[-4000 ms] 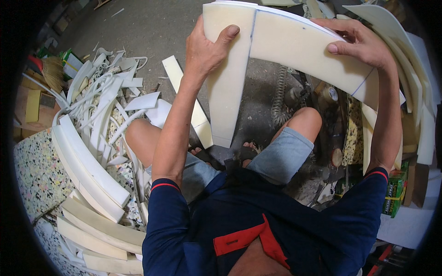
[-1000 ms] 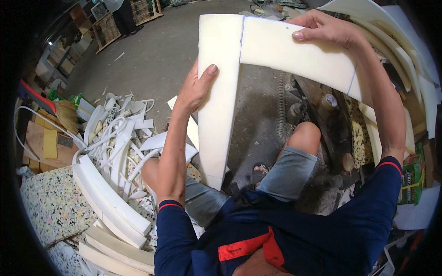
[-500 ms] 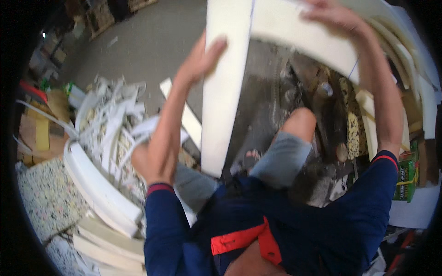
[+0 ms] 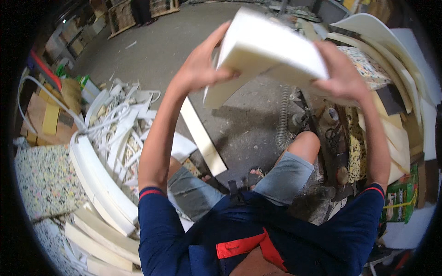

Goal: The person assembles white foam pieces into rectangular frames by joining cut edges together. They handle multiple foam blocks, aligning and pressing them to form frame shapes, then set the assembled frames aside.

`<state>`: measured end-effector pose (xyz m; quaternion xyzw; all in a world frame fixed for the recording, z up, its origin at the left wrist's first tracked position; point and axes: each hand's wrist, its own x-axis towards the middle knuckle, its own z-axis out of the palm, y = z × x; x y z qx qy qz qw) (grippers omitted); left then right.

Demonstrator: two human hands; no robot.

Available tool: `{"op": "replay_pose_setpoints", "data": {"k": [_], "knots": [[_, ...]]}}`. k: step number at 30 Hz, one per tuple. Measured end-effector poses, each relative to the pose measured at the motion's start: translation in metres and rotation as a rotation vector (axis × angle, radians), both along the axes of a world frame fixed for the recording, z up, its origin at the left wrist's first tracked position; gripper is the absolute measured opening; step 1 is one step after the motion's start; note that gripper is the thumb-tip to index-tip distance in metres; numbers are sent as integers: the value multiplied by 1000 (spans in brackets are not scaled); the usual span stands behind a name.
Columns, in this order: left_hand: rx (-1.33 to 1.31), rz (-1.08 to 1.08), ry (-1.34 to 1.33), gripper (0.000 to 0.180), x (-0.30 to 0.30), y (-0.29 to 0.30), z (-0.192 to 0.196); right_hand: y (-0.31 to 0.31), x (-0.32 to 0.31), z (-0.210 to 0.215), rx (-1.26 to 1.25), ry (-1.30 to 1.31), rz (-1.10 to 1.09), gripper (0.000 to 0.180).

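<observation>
A thick cream-white foam piece (image 4: pixel 271 43) with an angled shape is raised in front of me, a little blurred. My left hand (image 4: pixel 195 71) clasps its left side, the thumb lying across the near face. At the other end my right hand (image 4: pixel 343 73) grips the right edge, thumb on the near side and fingers behind. The far side of the piece is hidden from me. Below it, a narrow white foam strip (image 4: pixel 202 138) leans or lies between the scrap pile and my legs; I cannot tell which.
White foam offcuts (image 4: pixel 122 124) heap up on the left, beside curved white foam pieces (image 4: pixel 103 188) and a speckled foam slab (image 4: pixel 43 179). On the right are a tape roll (image 4: pixel 330 115), a ribbed hose (image 4: pixel 283 115), a green box (image 4: pixel 400 198) and stacked curved sheets (image 4: pixel 396 60).
The foam piece has been lifted and turned, so its thick edge faces me instead of its broad flat face. Both hands have shifted to its two sides.
</observation>
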<state>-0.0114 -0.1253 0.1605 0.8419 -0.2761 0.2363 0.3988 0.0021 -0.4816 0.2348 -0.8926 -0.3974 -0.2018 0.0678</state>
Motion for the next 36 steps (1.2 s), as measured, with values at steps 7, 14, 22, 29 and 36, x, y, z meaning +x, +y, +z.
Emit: {"op": "replay_pose_setpoints", "data": {"k": [7,14,22,29,36], "knots": [[131,180,-537,72,-86,-10,-101,10,-52,-106,81,-350,140,77],[117,253,-725,52,-117,-10,-136,17,-68,-147,188,-499,239,72],[82,248,-688,52,-112,-7,-142,27,-73,-135,199,-482,259,68],[-124,65,-103,113,-73,9,-106,33,-45,-78,189,-133,232,84],[-415,20,-93,116,-33,-4,-94,42,-17,-43,107,268,286,75]]}}
